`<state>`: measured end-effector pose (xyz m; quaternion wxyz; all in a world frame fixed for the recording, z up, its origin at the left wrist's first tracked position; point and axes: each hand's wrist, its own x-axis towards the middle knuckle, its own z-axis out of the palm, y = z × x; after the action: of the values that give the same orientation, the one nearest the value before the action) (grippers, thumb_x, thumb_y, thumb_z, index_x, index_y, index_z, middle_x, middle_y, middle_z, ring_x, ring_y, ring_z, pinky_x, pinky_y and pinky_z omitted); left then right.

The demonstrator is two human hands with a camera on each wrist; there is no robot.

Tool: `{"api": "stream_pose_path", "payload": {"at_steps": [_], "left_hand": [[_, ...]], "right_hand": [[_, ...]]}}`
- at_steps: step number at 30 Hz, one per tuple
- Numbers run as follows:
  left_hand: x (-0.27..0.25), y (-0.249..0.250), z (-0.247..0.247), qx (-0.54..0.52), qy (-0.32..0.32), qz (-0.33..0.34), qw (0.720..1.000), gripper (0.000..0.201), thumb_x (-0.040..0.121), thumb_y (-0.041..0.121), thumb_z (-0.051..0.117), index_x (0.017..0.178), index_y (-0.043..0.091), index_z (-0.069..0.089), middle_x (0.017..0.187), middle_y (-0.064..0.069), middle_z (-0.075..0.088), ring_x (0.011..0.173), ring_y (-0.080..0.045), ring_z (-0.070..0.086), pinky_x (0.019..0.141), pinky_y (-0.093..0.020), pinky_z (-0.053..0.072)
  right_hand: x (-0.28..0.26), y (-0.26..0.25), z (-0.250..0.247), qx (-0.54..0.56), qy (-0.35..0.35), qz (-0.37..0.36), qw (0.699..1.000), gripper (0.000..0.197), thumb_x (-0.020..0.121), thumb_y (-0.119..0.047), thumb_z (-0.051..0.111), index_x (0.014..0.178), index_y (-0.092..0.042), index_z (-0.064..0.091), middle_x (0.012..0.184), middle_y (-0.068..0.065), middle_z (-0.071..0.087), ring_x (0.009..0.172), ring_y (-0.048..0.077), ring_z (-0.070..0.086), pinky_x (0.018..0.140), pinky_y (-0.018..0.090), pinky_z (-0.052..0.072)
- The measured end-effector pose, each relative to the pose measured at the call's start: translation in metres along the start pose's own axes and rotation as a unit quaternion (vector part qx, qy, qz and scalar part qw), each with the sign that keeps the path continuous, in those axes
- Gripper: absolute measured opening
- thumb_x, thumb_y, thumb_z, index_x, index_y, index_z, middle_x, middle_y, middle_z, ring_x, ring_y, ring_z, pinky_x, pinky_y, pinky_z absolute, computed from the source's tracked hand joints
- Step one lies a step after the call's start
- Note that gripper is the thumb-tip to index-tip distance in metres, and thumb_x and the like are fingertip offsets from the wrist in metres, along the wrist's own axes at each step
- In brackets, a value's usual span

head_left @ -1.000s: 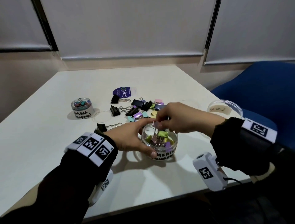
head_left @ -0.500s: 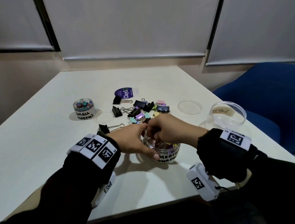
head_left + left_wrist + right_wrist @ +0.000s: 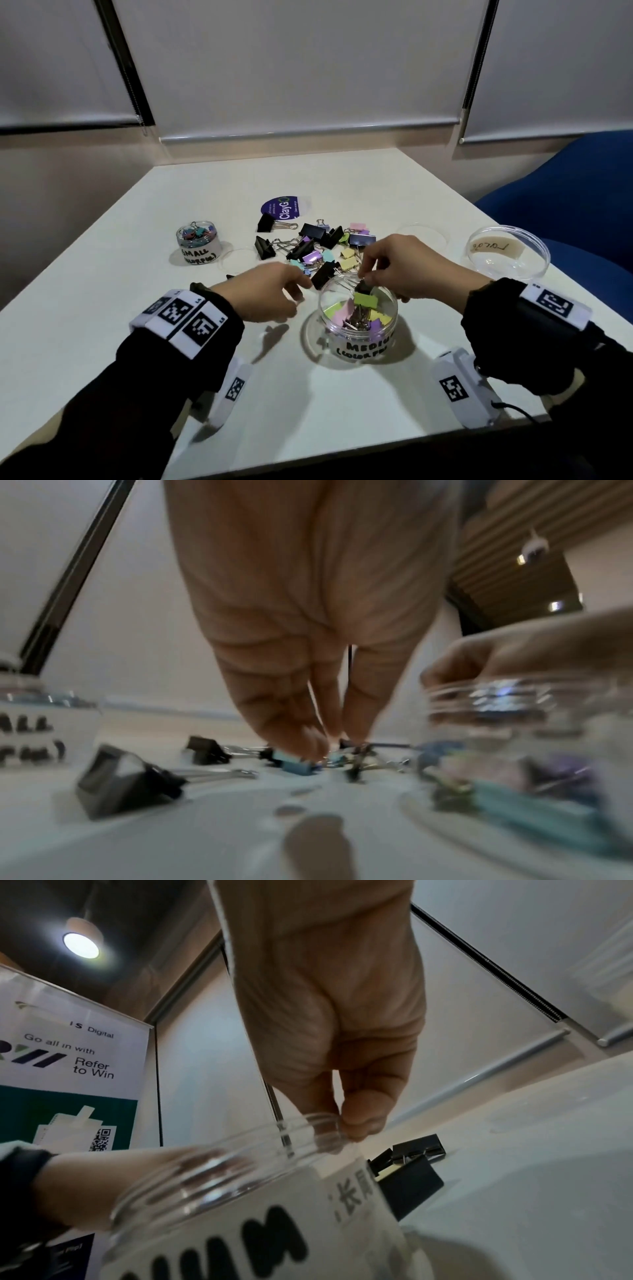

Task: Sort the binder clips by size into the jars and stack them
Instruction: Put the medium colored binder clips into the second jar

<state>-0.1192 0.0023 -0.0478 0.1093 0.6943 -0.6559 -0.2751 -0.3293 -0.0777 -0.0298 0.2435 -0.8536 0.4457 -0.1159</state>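
The clear jar marked MEDIUM (image 3: 358,337) stands near the table's front and holds several coloured binder clips (image 3: 365,299). My right hand (image 3: 368,279) hovers over its far rim, fingertips (image 3: 356,1130) pinched on what looks like a small dark clip (image 3: 363,285). My left hand (image 3: 301,281) is off the jar, at the near edge of the loose clip pile (image 3: 318,250). Its fingertips (image 3: 318,746) are drawn together on a pale blue clip (image 3: 298,764); the blur hides whether they grip it. The SMALL jar (image 3: 198,243) stands at the left, the empty large jar (image 3: 507,253) at the right.
A big black clip (image 3: 120,777) lies just left of my left hand. Clear lids (image 3: 236,262) (image 3: 424,233) lie flat beside the small jar and behind my right hand. A purple ClayGo disc (image 3: 282,207) sits behind the pile. A blue chair (image 3: 565,192) stands at the right.
My left hand has let go of the medium jar and moved forward to the clip pile. My right hand has risen from inside the jar to its far rim.
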Motion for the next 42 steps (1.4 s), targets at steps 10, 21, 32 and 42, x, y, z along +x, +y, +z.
{"api": "stream_pose_path", "payload": {"at_steps": [10, 21, 32, 42], "left_hand": [[0.049, 0.001, -0.005, 0.203, 0.085, -0.013, 0.975, 0.036, 0.091, 0.013, 0.057, 0.127, 0.020, 0.055, 0.129, -0.006, 0.054, 0.118, -0.022, 0.050, 0.090, -0.027, 0.038], [0.010, 0.015, -0.025, 0.041, 0.201, 0.074, 0.976, 0.018, 0.081, 0.017, 0.072, 0.095, 0.024, 0.065, 0.094, 0.005, 0.065, 0.077, -0.011, 0.062, 0.069, -0.023, 0.045], [-0.008, 0.060, 0.005, 0.273, 0.051, 0.182, 0.943, 0.019, 0.078, 0.025, 0.073, 0.094, 0.034, 0.071, 0.075, 0.021, 0.056, 0.082, -0.004, 0.054, 0.074, -0.021, 0.045], [0.002, 0.046, -0.018, 0.166, 0.152, 0.169, 0.960, 0.030, 0.083, 0.005, 0.056, 0.097, 0.025, 0.074, 0.103, 0.006, 0.062, 0.079, -0.006, 0.053, 0.079, -0.028, 0.047]], "right_hand": [[-0.007, 0.003, 0.004, 0.076, -0.014, 0.023, 0.997, 0.003, 0.084, -0.007, 0.069, 0.081, -0.006, 0.069, 0.041, -0.010, 0.058, 0.029, 0.010, 0.051, 0.037, 0.015, 0.041], [-0.017, 0.010, 0.003, 0.134, -0.024, 0.028, 0.990, 0.013, 0.092, -0.015, 0.063, 0.099, -0.017, 0.074, 0.046, -0.017, 0.061, 0.040, 0.010, 0.055, 0.044, 0.015, 0.046], [-0.021, 0.004, 0.002, 0.165, -0.066, 0.040, 0.983, 0.020, 0.089, -0.004, 0.063, 0.108, -0.010, 0.069, 0.065, 0.003, 0.063, 0.047, 0.017, 0.058, 0.052, 0.028, 0.057], [-0.019, 0.007, 0.012, 0.207, -0.027, 0.070, 0.976, 0.025, 0.089, -0.006, 0.065, 0.112, -0.014, 0.070, 0.051, 0.005, 0.064, 0.039, 0.016, 0.057, 0.052, 0.028, 0.058]]}}
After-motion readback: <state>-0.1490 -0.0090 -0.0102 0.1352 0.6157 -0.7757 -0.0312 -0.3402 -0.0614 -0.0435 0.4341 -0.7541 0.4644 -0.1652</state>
